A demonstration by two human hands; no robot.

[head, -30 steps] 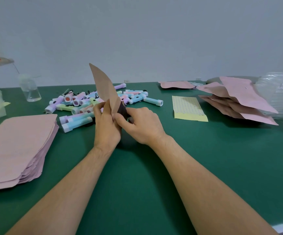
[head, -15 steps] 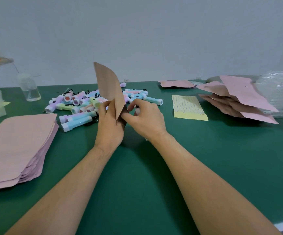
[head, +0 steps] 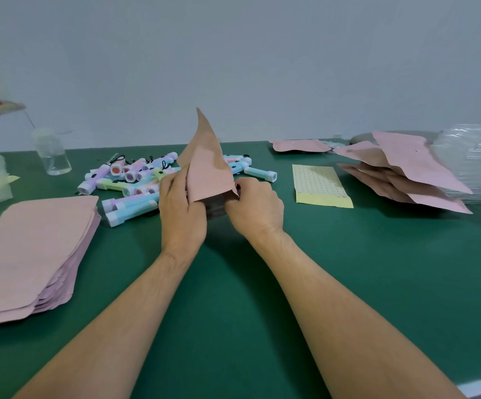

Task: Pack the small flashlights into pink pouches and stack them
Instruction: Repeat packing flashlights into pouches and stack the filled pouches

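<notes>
While L hand [head: 182, 210] & R hand [head: 255, 210] pinch flat pink pouch [head: 208, 171] mouth apart, edge may slip shut; pastel plastic flashlights [head: 135, 182] at 10 o'clock.

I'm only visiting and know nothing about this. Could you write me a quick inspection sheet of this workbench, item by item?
Surface: green table, flat.
Job's things: pink pouch held upright; flashlights heaped behind it; flat stack of pouches at left; loose pile of pouches at right.
Clutter: yellow dotted sheet, clear bottle, clear plastic stack far right.
Hands: left hand grips the pink pouch's side; right hand pinches its lower corner, fingers curled.
Cables: nothing seen, bar short black cords on the flashlights.
Surroundings: plain pale wall.
</notes>
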